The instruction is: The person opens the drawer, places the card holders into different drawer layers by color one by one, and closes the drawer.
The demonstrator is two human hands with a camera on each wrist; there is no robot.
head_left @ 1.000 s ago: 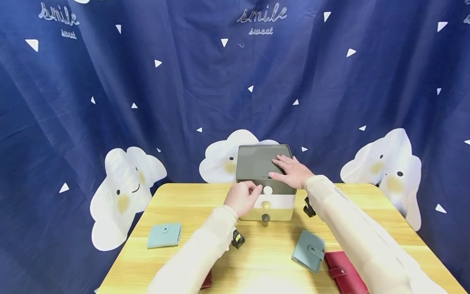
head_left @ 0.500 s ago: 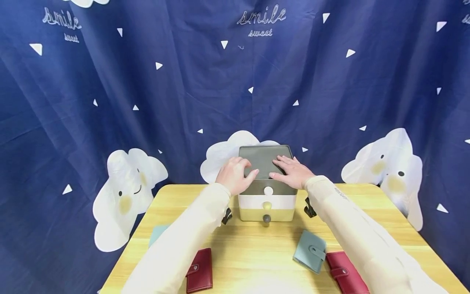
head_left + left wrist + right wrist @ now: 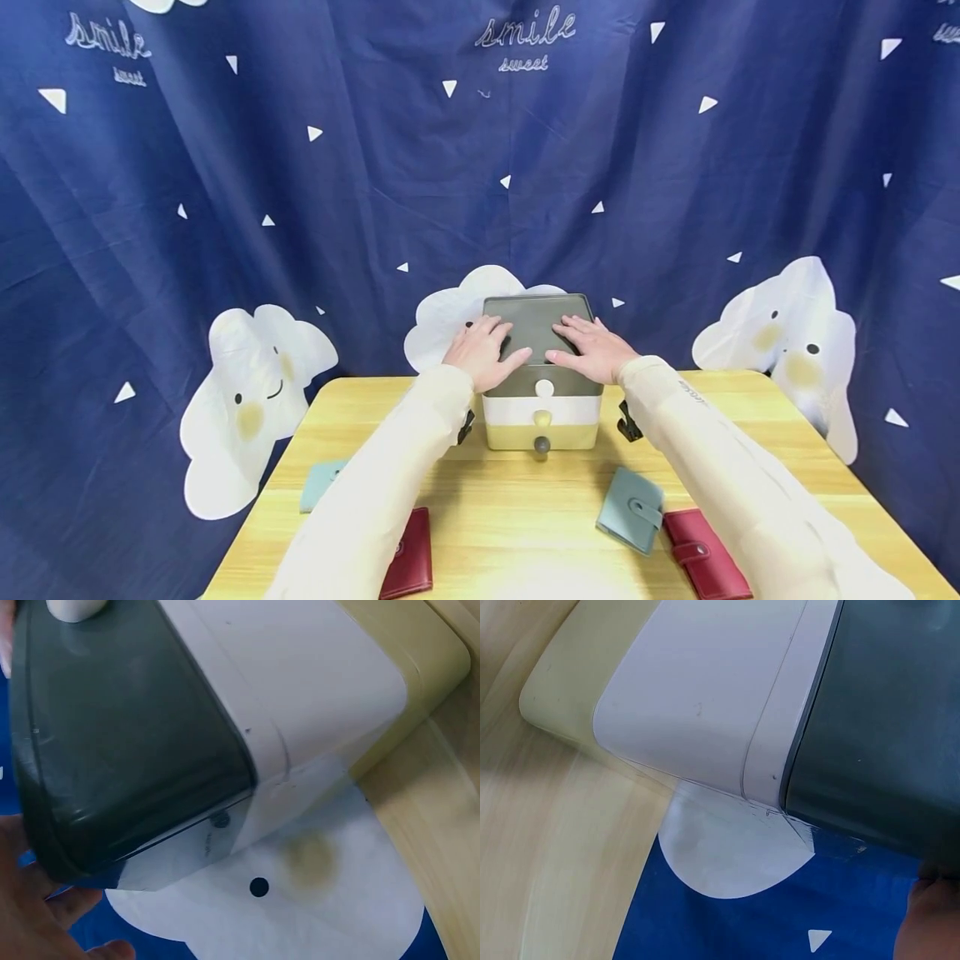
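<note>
A small desktop drawer box [image 3: 502,412] stands at the table's back. It has a dark grey top tier [image 3: 127,727], a white middle tier [image 3: 697,697] and a yellow bottom tier [image 3: 510,438]. Each front carries a round knob: white [image 3: 544,388], yellow [image 3: 542,417] and dark grey [image 3: 542,445]. My left hand [image 3: 482,354] rests at the left side of the grey top with fingers extended. On the right side of that top lies my right hand [image 3: 592,348], its fingers spread. In both wrist views the tiers sit flush, and most of each hand is out of frame.
On the wooden table [image 3: 510,517] lie a blue-green wallet [image 3: 632,510] and a dark red wallet [image 3: 705,554] at right. Another dark red wallet [image 3: 414,560] and a light blue one [image 3: 321,483] are partly behind my left sleeve. A blue curtain [image 3: 375,167] hangs behind.
My left hand has moved from the front, beside the white knob, up onto the left of the box's top. The right hand has stayed on the top.
</note>
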